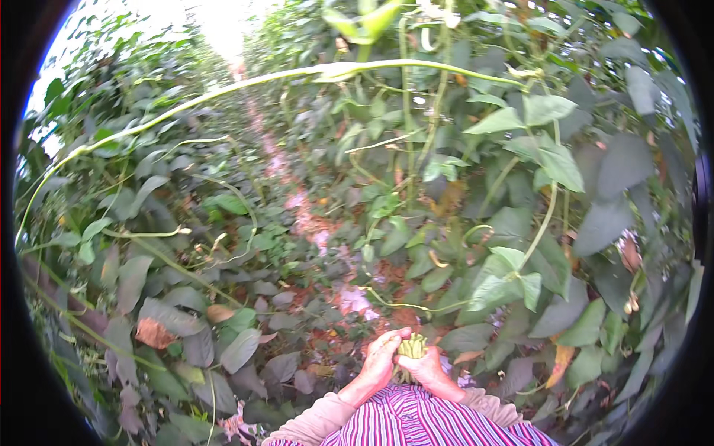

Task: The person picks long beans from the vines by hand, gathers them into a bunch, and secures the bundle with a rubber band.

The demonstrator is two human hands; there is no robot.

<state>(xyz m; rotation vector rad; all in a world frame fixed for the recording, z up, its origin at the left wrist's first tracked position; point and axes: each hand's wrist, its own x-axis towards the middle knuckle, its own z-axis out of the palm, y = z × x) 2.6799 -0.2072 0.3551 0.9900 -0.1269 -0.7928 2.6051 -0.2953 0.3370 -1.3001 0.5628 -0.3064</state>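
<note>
Low in the view, close to my striped garment, a bunch of green long beans (413,347) sits between my two hands, cut or tip ends facing up. My right hand (428,369) wraps the bunch from the right, its thumb lying across the near side. From the left, my left hand (380,357) curls against the bunch, fingers bent around its upper end. The lower part of the beans is mostly hidden behind the hands and the garment.
Leafy bean vines (502,223) rise on the right, and more dense foliage (184,312) crowds the left. A long green vine stem (268,80) arches across the upper view. A narrow ground path (312,223) with fallen leaves runs away between the rows.
</note>
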